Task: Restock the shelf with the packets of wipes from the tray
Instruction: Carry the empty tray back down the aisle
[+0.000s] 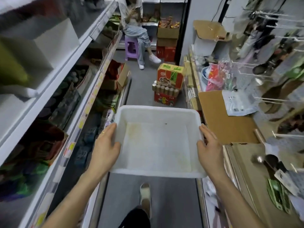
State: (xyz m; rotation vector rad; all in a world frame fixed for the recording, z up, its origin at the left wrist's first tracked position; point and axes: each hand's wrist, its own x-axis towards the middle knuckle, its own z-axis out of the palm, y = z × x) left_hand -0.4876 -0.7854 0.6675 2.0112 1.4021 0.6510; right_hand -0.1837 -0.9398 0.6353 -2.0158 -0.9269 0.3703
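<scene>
I hold a white plastic tray (158, 171) level in front of me over the aisle floor. Nothing lies in it; its bottom shows faint yellowish stains and a small dark speck. My left hand (105, 145) grips the tray's left rim, thumb over the edge. My right hand (209, 145) grips the right rim the same way. The shelf unit (54, 89) runs along my left, with green packets (11, 66) blurred on an upper level. I cannot make out packets of wipes clearly.
A narrow grey aisle leads ahead. Stacked cartons (169, 83) stand in the middle of it. A person sits on a purple stool (131, 46) at the far end. Cardboard boxes (227, 119) and hanging goods line the right side. My foot (144, 196) shows below the tray.
</scene>
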